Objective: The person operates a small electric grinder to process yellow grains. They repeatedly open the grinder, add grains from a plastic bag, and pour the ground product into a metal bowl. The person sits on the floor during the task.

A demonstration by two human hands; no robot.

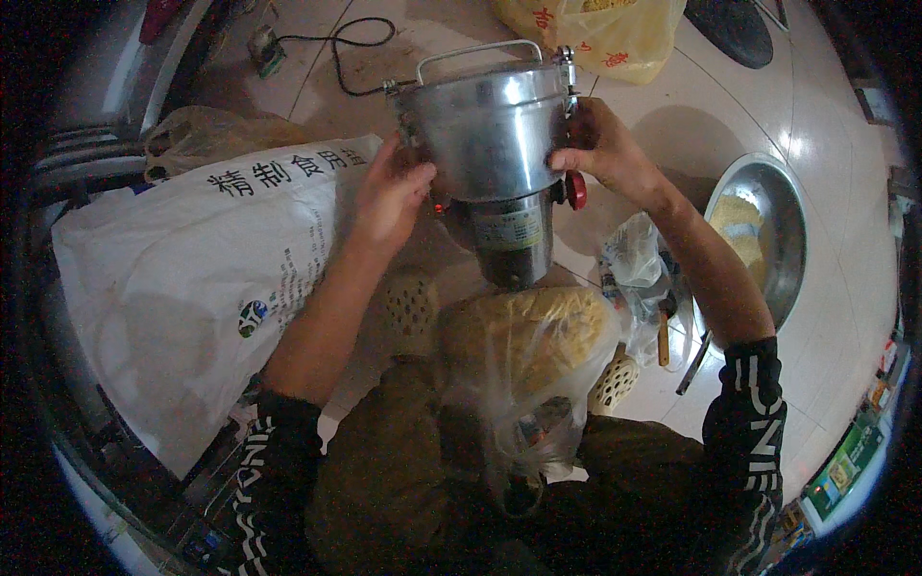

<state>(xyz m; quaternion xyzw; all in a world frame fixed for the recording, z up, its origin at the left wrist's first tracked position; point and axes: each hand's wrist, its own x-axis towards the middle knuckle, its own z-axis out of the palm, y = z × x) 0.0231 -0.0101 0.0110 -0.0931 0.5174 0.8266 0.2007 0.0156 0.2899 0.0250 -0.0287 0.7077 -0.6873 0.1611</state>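
Note:
Between my two hands is a stainless-steel electric grinder [490,155], tilted, with its lid end up and away from me. My left hand [397,189] grips the left side of its bowl. On the other side my right hand [612,153] holds it just below a metal clamp latch [567,83]. A wire carrying handle [479,48] stands over the lid. Lower down are a red knob [575,190], a small lit red light [439,209] and a printed label. Below the grinder, a clear plastic bag [533,345] with yellow contents rests between my legs. The grinder's inside is hidden.
A white printed sack [180,252] lies left. The black cord [335,57] runs across the tiled floor. At right stand a steel basin [789,245] with yellow meal [738,223] and a crumpled clear bag [637,252]. A yellow plastic bag [612,43] sits ahead.

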